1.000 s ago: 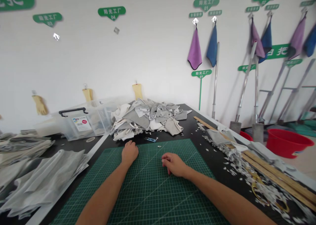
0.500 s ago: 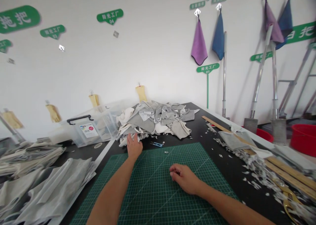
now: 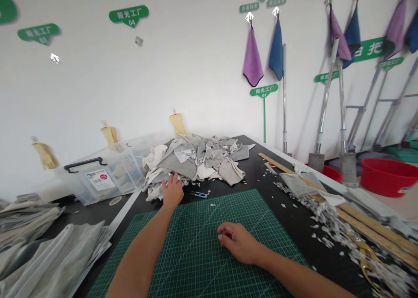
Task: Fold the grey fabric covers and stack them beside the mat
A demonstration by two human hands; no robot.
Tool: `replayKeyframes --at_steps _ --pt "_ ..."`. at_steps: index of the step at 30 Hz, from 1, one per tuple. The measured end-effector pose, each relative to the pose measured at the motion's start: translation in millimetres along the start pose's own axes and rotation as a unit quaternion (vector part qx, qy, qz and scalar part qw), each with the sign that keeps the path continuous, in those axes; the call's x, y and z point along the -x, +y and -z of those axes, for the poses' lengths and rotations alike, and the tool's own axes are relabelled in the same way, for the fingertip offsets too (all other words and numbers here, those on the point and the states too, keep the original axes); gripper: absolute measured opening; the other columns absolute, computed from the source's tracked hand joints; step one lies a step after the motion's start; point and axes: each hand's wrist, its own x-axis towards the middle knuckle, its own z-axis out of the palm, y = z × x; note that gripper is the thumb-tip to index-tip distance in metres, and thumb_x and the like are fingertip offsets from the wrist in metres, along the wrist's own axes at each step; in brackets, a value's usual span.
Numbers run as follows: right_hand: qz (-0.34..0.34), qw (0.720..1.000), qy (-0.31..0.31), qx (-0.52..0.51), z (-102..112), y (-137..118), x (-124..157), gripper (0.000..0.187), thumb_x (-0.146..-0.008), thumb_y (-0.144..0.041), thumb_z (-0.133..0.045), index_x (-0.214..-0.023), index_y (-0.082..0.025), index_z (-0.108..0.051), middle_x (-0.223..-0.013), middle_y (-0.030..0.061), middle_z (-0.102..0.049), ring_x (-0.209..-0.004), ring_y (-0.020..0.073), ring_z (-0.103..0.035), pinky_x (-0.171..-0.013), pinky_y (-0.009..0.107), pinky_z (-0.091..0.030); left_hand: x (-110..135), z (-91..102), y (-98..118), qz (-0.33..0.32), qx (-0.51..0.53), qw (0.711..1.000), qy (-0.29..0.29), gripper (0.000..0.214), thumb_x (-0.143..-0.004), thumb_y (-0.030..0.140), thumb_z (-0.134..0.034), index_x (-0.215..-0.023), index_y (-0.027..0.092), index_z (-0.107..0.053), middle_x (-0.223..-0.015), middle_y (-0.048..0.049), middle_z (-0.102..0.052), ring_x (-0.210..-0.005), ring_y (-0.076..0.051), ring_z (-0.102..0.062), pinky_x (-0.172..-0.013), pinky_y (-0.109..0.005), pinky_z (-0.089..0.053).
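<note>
L hand (image 3: 172,192) is stretched fwd past the far-left corner of the green cutting mat (image 3: 202,263). It is palm down, fingers spread wide and laid on the near edge of the cloth pile (image 3: 196,158). It touches the grey and white pieces but hasn't closed on any. The cloth pile sits on the black table (image 3: 277,180) just beyond the mat's far edge, a loose heap of grey and off-white cut pieces, w/ a few spilling toward the mat.

R hand (image 3: 238,242) rests on the mat, approx. mid-mat and a bit right of centre, knuckles up, fingers curled under into a loose fist. Nothing shows in it, though the curled fingers hide the palm, so it may cover something small.

Blue snips (image 3: 199,194) lie just off the mat's far edge, btwn mat and pile, near the L hand but not touching it. A clear box (image 3: 107,174) w/ a black handle stands beyond the mat's far-left corner, next to the pile. Folded grey cloth (image 3: 48,254) is stacked off the mat's left side. Off the mat's right side, wooden rulers (image 3: 365,226) lie along the table edge, w/ pale scraps (image 3: 323,228) strewn over and beside them. A red basin (image 3: 388,176) sits farther right of the mat, off the table.
</note>
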Motion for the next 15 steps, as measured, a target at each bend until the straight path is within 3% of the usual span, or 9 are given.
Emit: replayKeyframes --at_steps 8,12,15 --pt "-0.009 1.000 -0.001 0.005 3 -6 2 0.021 -0.085 -0.032 -0.047 -0.094 -0.019 -0.060 -0.077 0.0016 -0.065 -0.066 0.0133 -0.057 -0.060 0.023 -0.040 -5 1.7 -9 -0.070 -0.004 0.995 -0.065 0.028 -0.075 0.015 -0.044 -0.081 0.014 -0.071 -0.111 -0.0176 -0.058 -0.120 -0.032 -0.040 -0.107 -0.053 -0.005" --pt "-0.005 1.000 0.000 0.003 5 -8 2 0.020 -0.085 -0.032 -0.047 -0.093 -0.019 -0.060 -0.077 0.0015 -0.065 -0.067 0.0132 -0.057 -0.061 0.023 -0.040 -5 3.4 -16 -0.080 0.003 0.995 -0.057 0.027 -0.075 0.014 -0.043 -0.080 0.014 -0.070 -0.097 -0.0172 -0.062 -0.113 -0.030 -0.046 -0.107 -0.049 -0.006" --pt "-0.001 1.000 0.000 0.003 6 -8 3 0.020 -0.085 -0.032 -0.047 -0.092 -0.019 -0.060 -0.079 0.0016 -0.065 -0.068 0.0133 -0.057 -0.061 0.023 -0.040 -5 4.9 -18 -0.073 0.010 0.997 -0.037 0.028 -0.076 0.012 -0.042 -0.088 0.015 -0.067 -0.099 -0.0159 -0.062 -0.114 -0.028 -0.045 -0.107 -0.048 -0.007"
